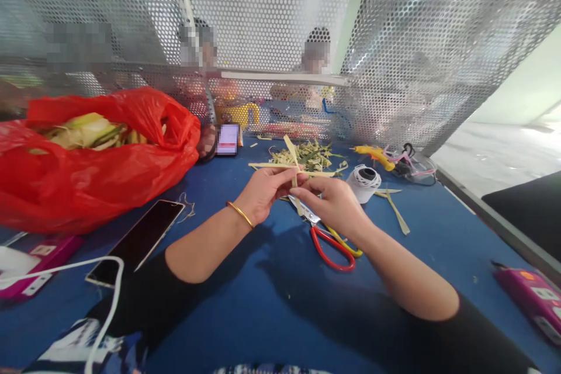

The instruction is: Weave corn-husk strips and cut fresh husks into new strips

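Several pale leaf strips (pixel 290 148) cross one another between my fingertips, above the blue table. My left hand (pixel 268 187), with a gold bangle at its wrist, is closed on the crossing from the left. From the right, my right hand (pixel 329 197) pinches the strips near their lower end. Scissors (pixel 333 250) with a red and a yellow handle lie just below my right hand, their blades partly under it. Behind the hands is a heap of cut leaf bits (pixel 313 155). A white roll (pixel 364 182) stands beside my right hand.
A red plastic bag (pixel 100 181) of stalks fills the left side. Nearer lie a dark phone (pixel 138 239), a white cable (pixel 114 298) and magenta power strips (pixel 48 263). A yellow glue gun (pixel 374 156) sits back right. A perforated metal screen (pixel 272 17) borders the back, with people behind.
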A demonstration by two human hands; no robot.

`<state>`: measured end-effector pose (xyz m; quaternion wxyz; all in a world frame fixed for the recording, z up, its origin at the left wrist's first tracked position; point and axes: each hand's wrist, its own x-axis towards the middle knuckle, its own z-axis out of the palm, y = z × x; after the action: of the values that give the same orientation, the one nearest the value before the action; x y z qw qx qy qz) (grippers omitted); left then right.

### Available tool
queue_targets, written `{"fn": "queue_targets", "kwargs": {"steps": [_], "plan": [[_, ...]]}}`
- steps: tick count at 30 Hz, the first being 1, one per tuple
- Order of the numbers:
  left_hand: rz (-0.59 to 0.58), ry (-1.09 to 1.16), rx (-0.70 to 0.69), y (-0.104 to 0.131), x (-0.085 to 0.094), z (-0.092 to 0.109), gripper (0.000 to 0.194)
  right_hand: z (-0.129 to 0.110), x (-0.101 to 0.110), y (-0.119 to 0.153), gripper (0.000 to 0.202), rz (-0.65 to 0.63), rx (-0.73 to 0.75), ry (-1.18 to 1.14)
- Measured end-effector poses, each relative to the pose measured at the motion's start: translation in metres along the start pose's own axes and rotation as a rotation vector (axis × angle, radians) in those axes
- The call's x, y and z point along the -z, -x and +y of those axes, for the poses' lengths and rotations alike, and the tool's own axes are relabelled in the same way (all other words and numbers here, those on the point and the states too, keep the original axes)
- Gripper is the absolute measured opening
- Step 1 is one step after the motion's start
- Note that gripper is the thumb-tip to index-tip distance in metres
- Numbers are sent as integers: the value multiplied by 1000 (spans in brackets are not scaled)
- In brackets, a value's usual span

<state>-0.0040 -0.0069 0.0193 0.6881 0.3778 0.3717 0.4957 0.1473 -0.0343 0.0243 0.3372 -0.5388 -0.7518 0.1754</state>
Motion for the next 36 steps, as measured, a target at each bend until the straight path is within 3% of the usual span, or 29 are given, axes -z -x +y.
{"fn": "queue_targets", "kwargs": {"steps": [5,11,15,18,21,23,29,36], "plan": [[-6,36,-43,1,0,-4,26,5,-16,-2,33,-35,-5,-170],[42,54,-74,1,-2,-3,20,3,-14,-1,34,-47,120,-223],[50,32,-51,1,-2,1,10,8,-12,-3,37,-87,75,-182],[79,26,-31,2,-1,5,7,10,-6,-3,50,93,31,-19],[75,14,-26,2,0,7,8,10,0,-2,42,416,209,261],[56,-9,-33,1,1,6,13,11,0,-2,28,467,335,411],[97,-136,-42,-2,0,0,26,17,-9,-6,29,184,366,501],[146,-186,-126,-2,-2,-3,31,3,0,1,30,96,402,366]]}}
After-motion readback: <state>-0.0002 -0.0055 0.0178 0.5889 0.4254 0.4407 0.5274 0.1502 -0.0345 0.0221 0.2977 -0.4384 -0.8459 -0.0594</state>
